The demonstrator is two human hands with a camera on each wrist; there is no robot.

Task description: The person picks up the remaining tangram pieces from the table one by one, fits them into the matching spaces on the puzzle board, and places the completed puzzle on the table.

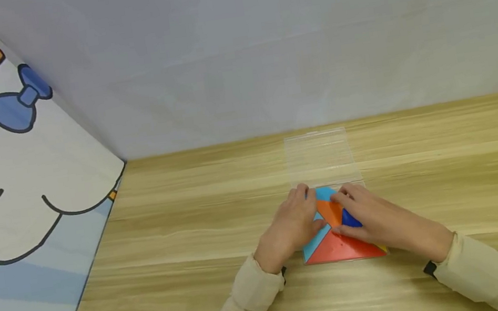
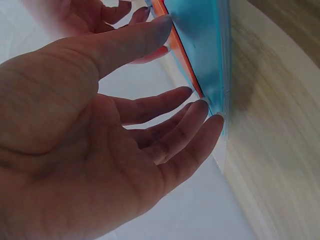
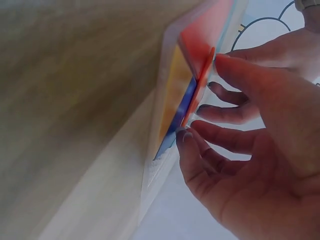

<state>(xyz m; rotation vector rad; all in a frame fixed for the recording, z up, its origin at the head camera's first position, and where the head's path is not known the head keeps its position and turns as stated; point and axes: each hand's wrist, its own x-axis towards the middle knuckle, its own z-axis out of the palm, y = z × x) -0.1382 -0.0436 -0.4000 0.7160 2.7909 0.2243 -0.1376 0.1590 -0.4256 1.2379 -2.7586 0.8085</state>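
Observation:
Flat tangram pieces lie in a clear plastic case [image 1: 346, 260] on the table. My right hand [image 1: 379, 217] pinches an orange piece [image 1: 329, 211] between thumb and fingertips; in the right wrist view this orange piece [image 3: 202, 90] sits slightly raised. My left hand [image 1: 289, 224] has its thumb on a light blue triangle [image 1: 315, 243] and its loosely bent fingers by the case's far left edge. A red triangle [image 1: 343, 249] fills the near side. Beside it are a dark blue piece [image 1: 350, 219] and a yellow piece [image 3: 173, 92], mostly covered in the head view by the right hand.
Behind the case, its clear lid [image 1: 321, 158] lies flat towards the wall. The wood-grain table [image 1: 190, 211] spreads around it. A pale wall cloth [image 1: 240, 56] closes off the back, and a cartoon-printed panel [image 1: 40, 169] stands at the left.

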